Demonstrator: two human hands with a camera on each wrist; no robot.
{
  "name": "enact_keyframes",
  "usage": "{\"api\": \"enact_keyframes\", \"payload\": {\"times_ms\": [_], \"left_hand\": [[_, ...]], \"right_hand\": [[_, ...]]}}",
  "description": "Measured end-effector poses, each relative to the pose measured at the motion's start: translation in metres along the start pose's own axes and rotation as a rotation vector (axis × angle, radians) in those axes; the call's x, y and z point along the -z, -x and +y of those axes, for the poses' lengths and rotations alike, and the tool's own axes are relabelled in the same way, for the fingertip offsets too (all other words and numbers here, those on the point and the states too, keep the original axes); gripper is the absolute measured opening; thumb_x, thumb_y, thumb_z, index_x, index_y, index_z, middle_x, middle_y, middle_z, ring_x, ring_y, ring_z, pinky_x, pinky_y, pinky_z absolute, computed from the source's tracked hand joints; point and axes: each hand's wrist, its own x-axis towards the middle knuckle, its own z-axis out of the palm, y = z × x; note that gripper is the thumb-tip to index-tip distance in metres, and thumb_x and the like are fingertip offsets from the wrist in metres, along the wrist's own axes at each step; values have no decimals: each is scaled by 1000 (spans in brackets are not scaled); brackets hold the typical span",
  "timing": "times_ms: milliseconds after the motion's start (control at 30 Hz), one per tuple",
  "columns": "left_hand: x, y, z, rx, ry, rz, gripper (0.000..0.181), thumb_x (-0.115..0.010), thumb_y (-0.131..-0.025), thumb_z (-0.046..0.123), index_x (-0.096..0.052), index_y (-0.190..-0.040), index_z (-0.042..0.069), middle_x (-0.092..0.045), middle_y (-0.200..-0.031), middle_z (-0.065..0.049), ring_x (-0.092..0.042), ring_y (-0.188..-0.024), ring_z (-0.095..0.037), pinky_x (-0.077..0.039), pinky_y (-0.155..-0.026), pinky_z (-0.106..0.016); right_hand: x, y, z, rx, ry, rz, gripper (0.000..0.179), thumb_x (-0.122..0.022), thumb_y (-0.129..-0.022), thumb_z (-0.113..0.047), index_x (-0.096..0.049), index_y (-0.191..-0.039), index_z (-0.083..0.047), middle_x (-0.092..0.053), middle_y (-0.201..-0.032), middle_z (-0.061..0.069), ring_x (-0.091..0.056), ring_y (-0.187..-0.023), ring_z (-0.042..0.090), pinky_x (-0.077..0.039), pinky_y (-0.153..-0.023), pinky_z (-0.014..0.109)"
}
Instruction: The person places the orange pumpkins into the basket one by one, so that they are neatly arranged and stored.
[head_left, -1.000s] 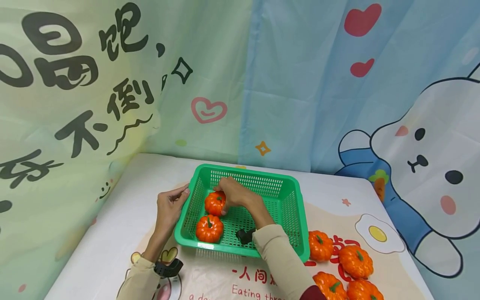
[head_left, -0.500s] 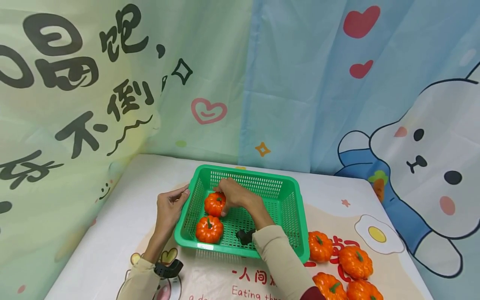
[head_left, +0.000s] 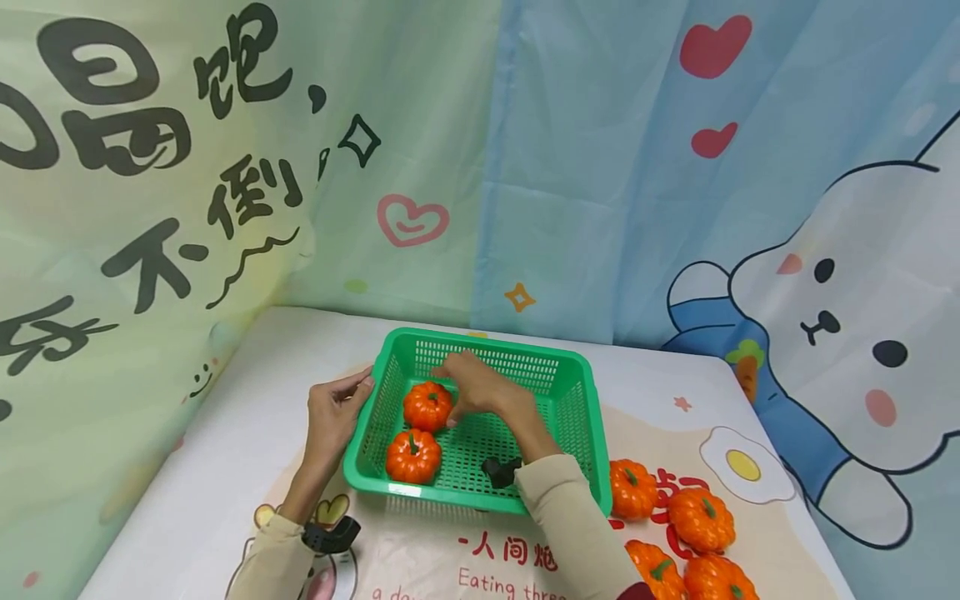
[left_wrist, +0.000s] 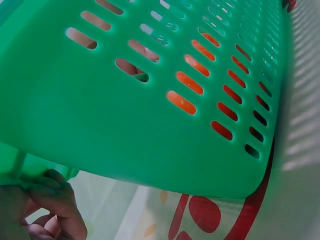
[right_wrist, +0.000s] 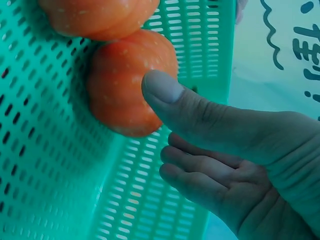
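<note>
Two orange pumpkins sit in the left part of a green plastic basket (head_left: 572,433): a back pumpkin (head_left: 427,407) and a front pumpkin (head_left: 413,457), close together. My right hand (head_left: 483,387) is over the basket, just right of the back pumpkin. In the right wrist view its thumb overlaps the back pumpkin (right_wrist: 127,82), with the other fingers spread loosely and nothing gripped; whether the thumb touches is unclear. My left hand (head_left: 330,421) pinches the basket's left rim. The left wrist view shows that hand (left_wrist: 55,205) under the rim, beside the slotted wall (left_wrist: 90,125).
Several more pumpkins lie on the table right of the basket, among them a near one (head_left: 632,489) and a farther one (head_left: 701,520). A printed cloth (head_left: 652,417) covers the table. Behind it hangs a printed curtain (head_left: 555,208).
My right hand has loosened from the back pumpkin and drawn slightly to the right, leaving it in the basket. The left hand keeps its hold on the rim. The head view has shifted slightly.
</note>
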Motion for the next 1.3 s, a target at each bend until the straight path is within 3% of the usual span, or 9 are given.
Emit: {"api": "enact_keyframes", "payload": {"times_ms": [100,267,500,900,1000,1067,1133,1233,1300], "left_hand": [[0,0,1,3,-9,-1,29,-69,-109,15,-78,-132,1,-78,-120,-31,-72,-80,0,-65,-67,-19],[0,1,1,11,3,-2,29,-69,-109,14,-77,-132,0,-78,-118,-32,-73,-77,0,-65,-66,-21],[-3,2,2,8,-4,-5,28,-70,-108,13,-78,-132,0,-78,-121,-32,-73,-79,2,-64,-67,-18],[-2,5,5,-15,-1,-1,29,-70,-108,14,-77,-132,-1,-77,-122,-32,-72,-78,3,-63,-67,-17],[-1,6,6,-20,-8,-2,29,-70,-108,15,-77,-132,0,-77,-124,-30,-72,-80,3,-63,-66,-17],[-1,6,7,-23,-6,-2,29,-70,-108,15,-77,-132,0,-77,-125,-30,-72,-80,3,-63,-66,-17],[-2,6,7,-29,-1,-3,29,-70,-108,15,-78,-132,1,-77,-126,-29,-72,-80,3,-63,-66,-17],[-2,6,6,-33,5,-8,29,-70,-108,15,-78,-132,1,-77,-126,-29,-72,-80,3,-63,-65,-17],[-2,6,6,-34,6,-4,28,-71,-108,15,-78,-131,1,-77,-125,-29,-73,-78,3,-63,-65,-17]], "right_hand": [[10,15,-11,-66,-27,1,80,-100,-77,-9,-65,-148,-1,-65,-154,15,-59,-140,37,-54,-118,48],[17,28,-13,-100,-39,18,79,-100,-78,-11,-65,-149,-4,-65,-153,13,-57,-129,34,-56,-110,45],[24,52,-13,-135,-90,65,82,-98,-80,-14,-62,-153,-4,-61,-161,11,-49,-148,37,-49,-123,51],[34,91,-13,-125,-86,192,89,-99,-80,-20,-58,-158,-9,-65,-157,10,-56,-143,34,-50,-122,51],[36,101,-11,-106,-65,218,89,-100,-79,-21,-59,-157,-8,-75,-141,14,-65,-128,30,-55,-113,48],[38,108,-10,-97,-50,235,89,-100,-79,-22,-59,-157,-7,-81,-115,14,-67,-115,25,-57,-109,46],[39,116,-7,-94,-47,251,88,-100,-79,-22,-60,-157,-7,-74,-86,9,-65,-104,22,-58,-104,45],[40,129,-4,-125,-53,275,87,-99,-81,-23,-59,-157,-7,-75,-91,6,-66,-113,24,-58,-108,48],[41,139,-2,-171,-75,285,87,-98,-82,-24,-59,-158,-9,-79,-116,9,-63,-124,29,-56,-111,51]]}}
